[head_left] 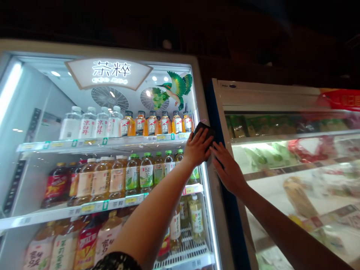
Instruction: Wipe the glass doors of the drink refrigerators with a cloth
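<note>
My left hand [198, 146] reaches up to the right side frame of the lit drinks fridge [201, 93]. Its fingers lie over a dark, squarish piece that looks like a cloth [202, 127], pressed against the frame. Just right of and below it, my right hand [226, 167] has its fingers stretched out toward the same edge, close to the cloth. Nothing shows in that hand; whether its fingertips touch the frame or the cloth, I cannot tell. My left forearm hides part of the lower shelves.
Clear water bottles [91, 122], amber drink bottles [152, 123] and green-capped tea bottles [146, 170] stand on the fridge shelves. Close on the right, beyond a dark blue side panel [215, 108], is another chiller [258, 95] with packaged goods.
</note>
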### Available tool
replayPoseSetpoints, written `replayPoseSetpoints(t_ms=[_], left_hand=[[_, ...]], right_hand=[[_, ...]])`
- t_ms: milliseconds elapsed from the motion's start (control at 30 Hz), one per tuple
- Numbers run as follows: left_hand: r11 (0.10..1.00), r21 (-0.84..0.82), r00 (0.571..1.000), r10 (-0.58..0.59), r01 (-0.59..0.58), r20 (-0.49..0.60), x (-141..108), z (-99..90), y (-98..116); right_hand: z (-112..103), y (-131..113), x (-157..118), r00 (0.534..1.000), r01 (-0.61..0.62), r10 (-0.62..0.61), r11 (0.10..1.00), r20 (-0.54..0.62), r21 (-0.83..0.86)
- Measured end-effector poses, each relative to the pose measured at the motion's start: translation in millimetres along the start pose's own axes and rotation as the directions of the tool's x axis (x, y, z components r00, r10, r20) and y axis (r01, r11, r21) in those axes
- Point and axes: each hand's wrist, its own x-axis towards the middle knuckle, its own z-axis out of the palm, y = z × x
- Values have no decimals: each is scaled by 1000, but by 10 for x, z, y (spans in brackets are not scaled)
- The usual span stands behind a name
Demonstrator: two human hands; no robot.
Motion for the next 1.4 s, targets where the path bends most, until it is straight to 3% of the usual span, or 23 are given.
replayPoseSetpoints(t_ms=[100, 200, 267, 333, 400, 433, 500, 567, 633, 700, 767, 867, 900, 967, 1033, 1100, 1133, 1233, 1333, 1400], left_hand=[[980, 32, 978, -195, 198, -77, 78, -112, -230], [944, 64, 934, -308, 324, -179, -175, -156, -273], [961, 87, 955, -244, 261, -170, -378, -138, -194], [988, 100, 989, -109, 119, -98, -467, -133, -153], [995, 96, 1000, -9, 11, -26, -435, -182, -244], [995, 98, 1000, -11, 13, -13, -404, -230, -341], [983, 123, 990, -133, 138, -47, -396, -361, -580], [927, 149, 936, -325, 343, -132, -536, -492, -772], [874, 163, 884, -429, 458, -185, -812, -571, -825], [890, 184, 905, -391, 418, -169, -1108, -584, -750], [942, 190, 960, -264, 277, -91, -1291, -567, -656], [981, 171, 995, -99, 95, 16, -1269, -601, -739], [982, 168, 995, -91, 86, 27, -1222, -645, -845], [968, 178, 984, -179, 177, -7, -1172, -772, -1120], [911, 193, 931, -352, 365, -100, -1262, -908, -1367], [850, 199, 872, -460, 487, -170, -1488, -1004, -1480], [845, 206, 868, -465, 494, -174, -1623, -1029, -1479], [907, 223, 934, -346, 357, -87, -1917, -1044, -1386], [954, 207, 975, -223, 217, 4, -1907, -1091, -1459], [953, 207, 974, -227, 220, 12, -1833, -1179, -1654]], right_hand=[[26, 19, -37, 999, 18, -17, 999, 42, -29], [70, 40, -110, 998, 44, -42, 999, 53, -32], [142, 28, -113, 997, 63, -62, 998, 43, -7], [235, -21, -73, 997, 78, -79, 996, 26, 40], [320, -95, -23, 996, 86, -87, 993, 12, 85], [352, -134, -6, 996, 89, -91, 991, 12, 103], [396, -200, -1, 994, 98, -102, 987, 26, 126], [427, -243, -27, 992, 107, -115, 984, 47, 141], [465, -274, -52, 990, 114, -124, 982, 60, 148], [527, -323, -44, 991, 113, -123, 982, 57, 152], [611, -415, 9, 991, 115, -123, 980, 42, 164], [763, -631, 124, 989, 138, -145, 970, 20, 198], [814, -713, 153, 987, 150, -157, 966, 17, 210], [905, -873, 178, 983, 171, -180, 959, 21, 226], [979, -1007, 162, 979, 185, -199, 953, 36, 239], [1039, -1106, 135, 976, 192, -211, 948, 49, 252], [1070, -1145, 131, 975, 197, -216, 946, 50, 257], [1184, -1238, 180, 976, 200, -215, 944, 28, 263], [1328, -1335, 269, 982, 182, -188, 944, -6, 276], [1423, -1405, 286, 983, 176, -182, 943, -5, 283]])
